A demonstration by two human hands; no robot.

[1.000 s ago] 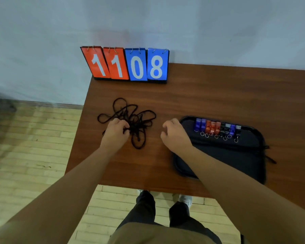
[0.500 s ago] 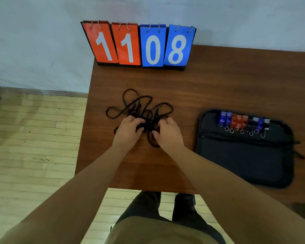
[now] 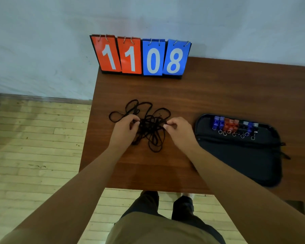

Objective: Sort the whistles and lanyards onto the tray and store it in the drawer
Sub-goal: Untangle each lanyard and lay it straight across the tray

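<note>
A tangled heap of black lanyards point(image 3: 151, 127) lies on the brown table between my hands. My left hand point(image 3: 125, 130) pinches cords at the heap's left side. My right hand point(image 3: 179, 131) pinches a cord at its right side. To the right lies a black flat tray point(image 3: 241, 155) that looks like a zip case. Along its far edge sits a row of several whistles point(image 3: 233, 125), blue, red and dark, each with a small metal ring.
A flip scoreboard point(image 3: 141, 57) reading 1108 stands at the table's point(image 3: 218, 95) back left corner against the wall. The table's left edge drops to a wooden floor point(image 3: 35, 138). My legs stand at the near edge.
My right hand came over from beside the tray to the lanyard heap and took a cord. Both hands have since drawn slightly apart, spreading the tangle. The camera tilted and shifted left.
</note>
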